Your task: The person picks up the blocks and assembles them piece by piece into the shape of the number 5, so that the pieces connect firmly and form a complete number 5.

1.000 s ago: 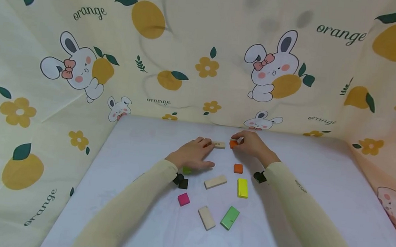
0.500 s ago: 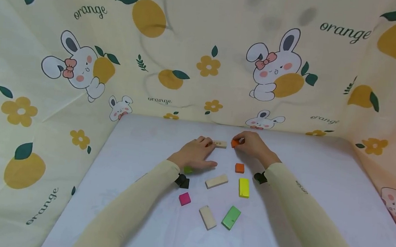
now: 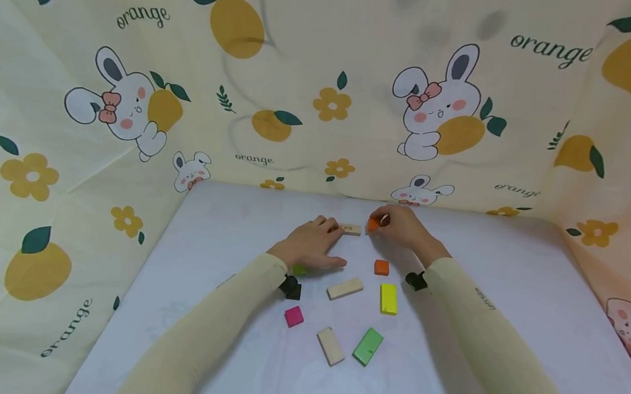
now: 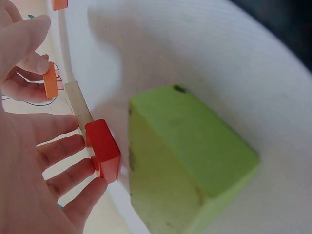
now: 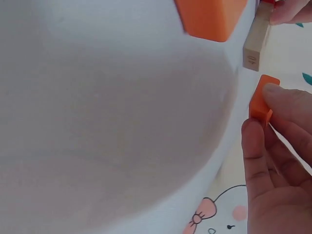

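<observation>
At the back of the table my left hand (image 3: pixel 314 245) has its fingers stretched out. In the left wrist view its fingertips touch the side of a red block (image 4: pixel 103 148), which the hand hides in the head view. A plain wooden block (image 3: pixel 352 230) with markings on its end extends to the right from the red one. My right hand (image 3: pixel 400 226) pinches a small orange block (image 5: pixel 262 99) between thumb and fingers, just right of the wooden block's end and apart from it. A light green block (image 4: pixel 190 141) sits under my left wrist.
Nearer me lie a second orange block (image 3: pixel 381 267), a yellow block (image 3: pixel 388 299), a magenta block (image 3: pixel 294 316), a green block (image 3: pixel 368 346) and two wooden blocks, one central (image 3: pixel 345 288) and one nearer (image 3: pixel 330 346). A patterned cloth (image 3: pixel 292 82) rises behind the table.
The orange block in my right hand has shifted slightly towards the back or upwards. My left hand and the loose blocks stay as they were.
</observation>
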